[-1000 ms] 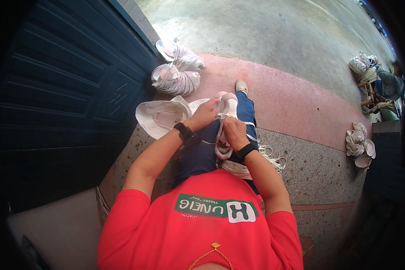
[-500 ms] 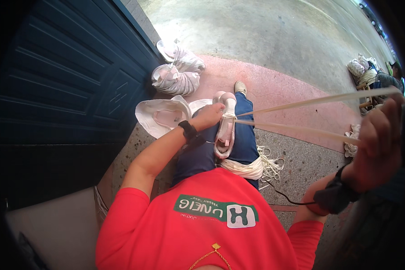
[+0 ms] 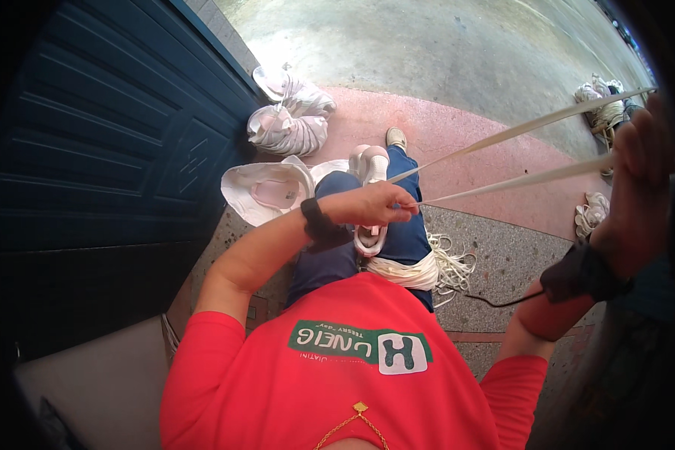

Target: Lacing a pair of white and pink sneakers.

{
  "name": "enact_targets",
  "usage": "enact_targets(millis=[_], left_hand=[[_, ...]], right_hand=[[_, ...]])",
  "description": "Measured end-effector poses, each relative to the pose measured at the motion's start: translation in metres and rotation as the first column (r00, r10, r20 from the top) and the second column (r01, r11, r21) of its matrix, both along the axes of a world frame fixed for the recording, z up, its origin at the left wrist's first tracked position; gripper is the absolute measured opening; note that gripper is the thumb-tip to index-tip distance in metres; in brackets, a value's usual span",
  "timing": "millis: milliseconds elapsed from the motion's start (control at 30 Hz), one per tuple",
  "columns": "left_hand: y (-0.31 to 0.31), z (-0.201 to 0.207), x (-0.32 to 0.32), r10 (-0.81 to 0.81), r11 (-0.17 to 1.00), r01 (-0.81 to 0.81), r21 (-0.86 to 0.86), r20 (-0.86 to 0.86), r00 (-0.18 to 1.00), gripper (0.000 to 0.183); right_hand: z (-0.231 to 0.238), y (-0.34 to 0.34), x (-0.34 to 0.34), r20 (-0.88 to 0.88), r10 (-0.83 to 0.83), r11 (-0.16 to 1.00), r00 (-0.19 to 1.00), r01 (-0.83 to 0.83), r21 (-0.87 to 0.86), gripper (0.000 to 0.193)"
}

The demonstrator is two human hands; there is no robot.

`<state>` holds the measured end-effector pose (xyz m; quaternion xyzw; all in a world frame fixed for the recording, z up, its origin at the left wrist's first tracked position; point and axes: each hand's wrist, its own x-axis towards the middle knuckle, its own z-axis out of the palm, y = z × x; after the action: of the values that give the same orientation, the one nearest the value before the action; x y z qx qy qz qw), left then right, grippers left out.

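A pale pink and white shoe (image 3: 372, 237) lies on my lap, its middle hidden by my left hand (image 3: 386, 203). The left fingers are pinched together over the shoe, at the point where the white shoelace (image 3: 521, 182) leaves it. Two strands of that shoelace run taut up to the right. Their far ends are in my right hand (image 3: 639, 161), raised at the right edge with its fingers closed; shadow partly hides it. A bundle of cream laces (image 3: 409, 271) lies across my right thigh, loose ends spilling beside it.
Left of my knees sits a white fabric piece (image 3: 266, 191) with pink lining. Beyond it, stacked white shoe parts (image 3: 289, 124) stand against the dark blue door (image 3: 120, 150). More pale bundles (image 3: 592, 212) lie on the floor at right. A black cord (image 3: 502, 301) hangs from my right wristband.
My left hand has moved right and nearer to me, from the shoe's side to over the laces. My right hand has shifted slightly farther out, the strands still stretched.
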<state>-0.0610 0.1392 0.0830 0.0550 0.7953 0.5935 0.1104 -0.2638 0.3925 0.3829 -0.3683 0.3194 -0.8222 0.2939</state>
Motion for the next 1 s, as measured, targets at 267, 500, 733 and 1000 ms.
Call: enact_targets(millis=[267, 500, 733, 1000], left_hand=[[-0.260, 0.085, 0.119, 0.560, 0.336, -0.587, 0.737, 0.344, 0.753, 0.021], [-0.272, 0.031, 0.165, 0.800, 0.133, -0.933, 0.334, 0.520, 0.300, 0.035], [-0.075, -0.056, 0.070, 0.484, 0.812, -0.583, -0.012, 0.572, 0.663, 0.028], [-0.021, -0.085, 0.054, 0.551, 0.823, -0.542, -0.169, 0.469, 0.690, 0.026]], right_hand=[[-0.193, 0.196, -0.181, 0.445, -0.330, 0.943, 0.833, 0.306, 0.128, 0.024], [-0.359, 0.095, -0.060, -0.048, -0.451, 0.472, 0.891, 0.284, 0.835, 0.023], [-0.451, -0.042, 0.101, -0.467, 0.163, 0.394, 0.869, 0.376, 0.839, 0.024], [-0.475, -0.076, 0.109, -0.718, 0.173, 0.323, 0.674, 0.650, 0.688, 0.022]])
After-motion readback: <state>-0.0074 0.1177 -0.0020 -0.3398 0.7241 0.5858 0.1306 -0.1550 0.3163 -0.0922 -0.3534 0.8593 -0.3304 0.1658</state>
